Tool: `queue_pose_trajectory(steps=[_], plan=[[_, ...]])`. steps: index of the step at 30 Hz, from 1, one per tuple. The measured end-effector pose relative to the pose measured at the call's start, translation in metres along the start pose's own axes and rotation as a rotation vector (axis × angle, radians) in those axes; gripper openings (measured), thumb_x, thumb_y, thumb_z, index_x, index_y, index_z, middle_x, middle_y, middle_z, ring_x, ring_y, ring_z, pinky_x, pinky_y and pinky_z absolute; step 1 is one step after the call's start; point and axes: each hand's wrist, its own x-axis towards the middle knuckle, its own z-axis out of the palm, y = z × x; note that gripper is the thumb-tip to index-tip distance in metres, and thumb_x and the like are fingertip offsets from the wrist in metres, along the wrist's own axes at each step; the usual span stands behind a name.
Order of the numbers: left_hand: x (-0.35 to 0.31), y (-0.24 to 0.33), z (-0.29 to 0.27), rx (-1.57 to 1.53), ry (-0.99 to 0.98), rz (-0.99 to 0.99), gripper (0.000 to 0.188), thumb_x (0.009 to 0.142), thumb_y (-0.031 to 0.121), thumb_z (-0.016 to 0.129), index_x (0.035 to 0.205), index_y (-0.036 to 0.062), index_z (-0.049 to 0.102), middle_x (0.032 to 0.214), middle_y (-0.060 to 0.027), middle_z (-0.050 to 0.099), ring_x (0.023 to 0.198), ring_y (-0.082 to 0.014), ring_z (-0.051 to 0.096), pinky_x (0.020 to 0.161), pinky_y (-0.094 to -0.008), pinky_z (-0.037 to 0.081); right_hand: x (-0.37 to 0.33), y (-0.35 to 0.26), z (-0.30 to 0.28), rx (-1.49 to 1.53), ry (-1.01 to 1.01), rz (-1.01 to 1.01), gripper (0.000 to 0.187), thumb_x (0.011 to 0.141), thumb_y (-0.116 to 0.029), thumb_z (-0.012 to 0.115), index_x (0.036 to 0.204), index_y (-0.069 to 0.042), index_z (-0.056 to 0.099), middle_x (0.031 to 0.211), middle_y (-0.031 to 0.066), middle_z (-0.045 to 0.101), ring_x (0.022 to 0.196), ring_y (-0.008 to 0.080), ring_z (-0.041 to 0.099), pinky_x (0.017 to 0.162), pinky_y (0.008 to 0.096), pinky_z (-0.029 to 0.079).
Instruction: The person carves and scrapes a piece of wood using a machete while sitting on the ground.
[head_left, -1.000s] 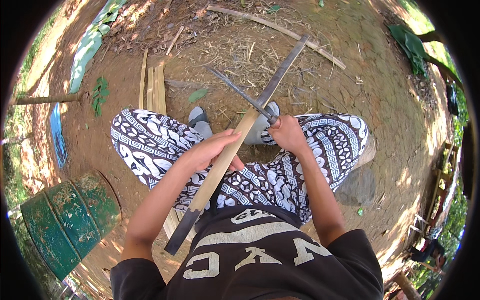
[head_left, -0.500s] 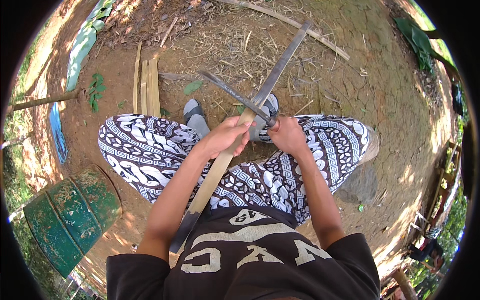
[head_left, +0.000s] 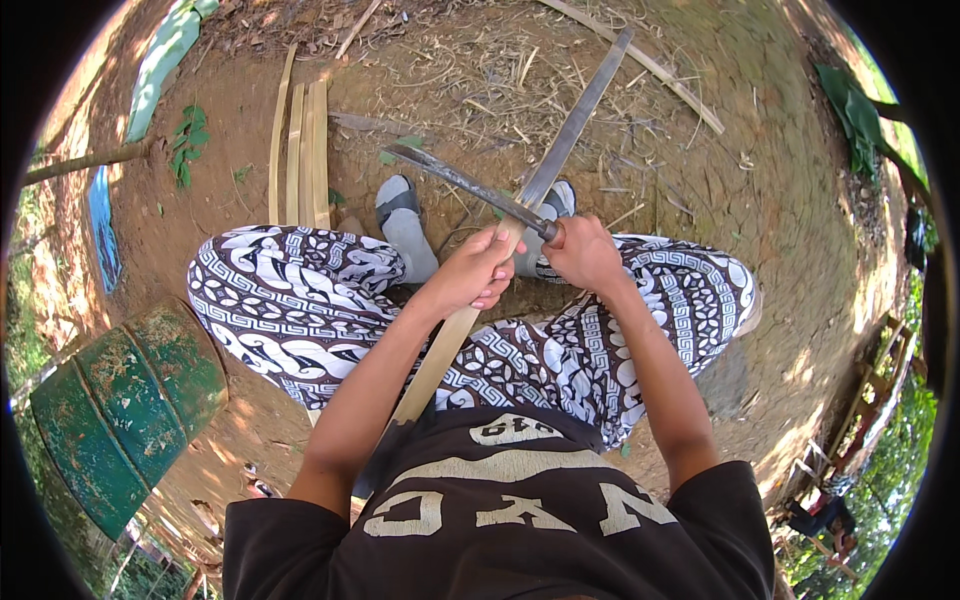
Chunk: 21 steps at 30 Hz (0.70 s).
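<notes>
A long flat bamboo strip (head_left: 437, 365) slants from beside my waist up to the far right, pale in the near part and dark at both ends. My left hand (head_left: 470, 270) is wrapped round its middle. My right hand (head_left: 583, 252) grips the handle of a long-bladed knife (head_left: 450, 177), whose blade points to the far left. Near its handle, the blade lies across the strip, just beyond my left fingers. Whether its edge bites into the strip I cannot tell. The strip's near end is partly hidden by my arm and shirt.
Several bamboo strips (head_left: 314, 150) lie on the dirt ahead, left of my sandalled feet (head_left: 405, 225). Shavings (head_left: 490, 90) litter the ground beyond, with a long thin strip (head_left: 650, 65) among them. A rusty green drum (head_left: 130, 410) stands at left; a stone (head_left: 735, 375) sits by my right knee.
The view has shifted slightly. The knife lies at a somewhat flatter angle across the strip. Both hands keep their hold, and less of the strip's dark near end shows.
</notes>
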Motion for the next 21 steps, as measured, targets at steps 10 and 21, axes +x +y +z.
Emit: queue_pose_trajectory(steps=[10,21], plan=[[-0.007,0.003,-0.012,-0.017,0.006,0.040,0.038,0.110,0.041,0.030,0.113,0.0055,0.044,0.072,0.0035,0.033,0.047,-0.0034,0.027,0.038,-0.0213,0.026,0.016,-0.002,-0.004,-0.024,-0.132,-0.064,0.023,0.076,-0.022,0.063,0.076,0.001,0.067,0.080,0.0268,0.067,0.082,0.0458,0.065,0.079,0.0506,0.053],[-0.003,-0.019,-0.013,-0.005,0.080,0.006,0.036,0.109,0.041,0.032,0.113,0.0073,0.044,0.073,0.0038,0.032,0.050,-0.0043,0.027,0.041,-0.0223,0.026,0.027,0.019,0.020,-0.141,-0.123,-0.084,0.019,0.077,-0.021,0.066,0.077,-0.002,0.069,0.078,0.0241,0.067,0.083,0.0441,0.064,0.081,0.0502,0.052]])
